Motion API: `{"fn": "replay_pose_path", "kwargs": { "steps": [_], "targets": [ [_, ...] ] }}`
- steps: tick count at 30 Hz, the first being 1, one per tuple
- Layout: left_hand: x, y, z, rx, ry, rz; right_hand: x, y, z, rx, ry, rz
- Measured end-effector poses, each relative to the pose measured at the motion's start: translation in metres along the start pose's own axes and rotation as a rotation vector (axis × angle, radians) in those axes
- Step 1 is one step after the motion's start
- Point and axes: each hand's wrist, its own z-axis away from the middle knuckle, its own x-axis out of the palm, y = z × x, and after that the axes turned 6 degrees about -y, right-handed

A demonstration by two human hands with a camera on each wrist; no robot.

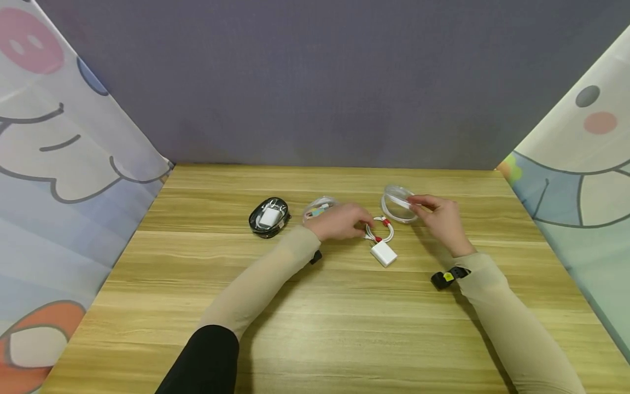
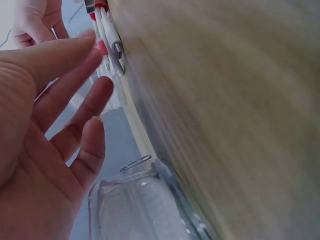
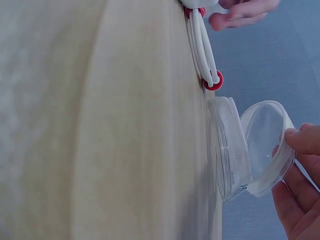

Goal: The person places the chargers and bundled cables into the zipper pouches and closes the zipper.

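My right hand pinches the raised lid of a round clear zip case between thumb and fingers. The case stands open on the table, its lid tilted up in the right wrist view. To its left lies a coiled white cable bound with red ties, a white charger plug just in front. My left hand reaches over from the left, its fingertips right by the coil and the lower fingers loosely bent in the left wrist view.
Partly behind my left hand is another clear case with colourful contents. Further left sits a black-rimmed case holding a white charger. A grey panel rises behind the wooden table, with cartoon-printed cloths on both sides.
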Motion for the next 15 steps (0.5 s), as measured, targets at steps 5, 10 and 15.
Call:
{"fn": "replay_pose_path", "kwargs": {
  "steps": [5,10,15],
  "targets": [
    [0.0023,0.0017,-0.0019,-0.029,-0.042,-0.043,-0.0012,0.0006,0.0007,0.018,-0.017,-0.057],
    [0.0038,0.0028,-0.0056,-0.032,-0.046,-0.049,-0.0014,0.0018,0.0011,0.026,-0.023,-0.113],
    [0.0041,0.0027,-0.0092,-0.036,-0.055,-0.061,-0.0025,0.004,0.0016,0.034,-0.025,-0.16]
  ]
}}
